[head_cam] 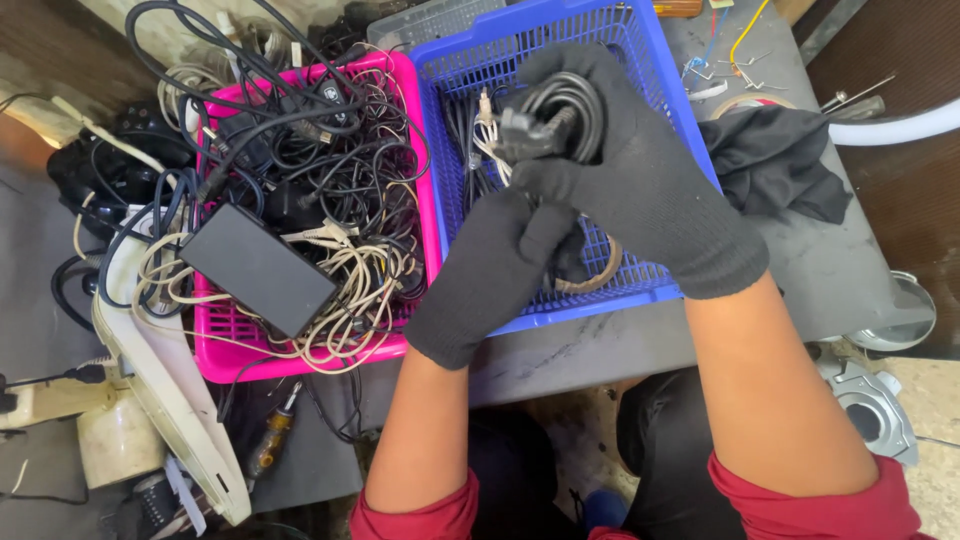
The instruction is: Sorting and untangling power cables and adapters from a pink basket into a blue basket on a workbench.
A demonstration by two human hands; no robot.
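Both gloved hands, right hand (640, 170) and left hand (490, 275), grip a coiled black cable (560, 105) over the blue basket (660, 60), seemingly mid-bundling; next likely needs a firm hold on the coil

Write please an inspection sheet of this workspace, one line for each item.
Surface: grey worktop, scratched.
Job's things: coiled black cable with plug, held over the blue basket.
Clutter: pink basket heaped with tangled wires; black power adapter on top; black cloth; screwdriver.
Grippers: left hand and right hand, both in black gloves, grip the coil.
Cables: black and beige, spilling over the pink basket's left edge.
Surroundings: metal parts on the floor at right.
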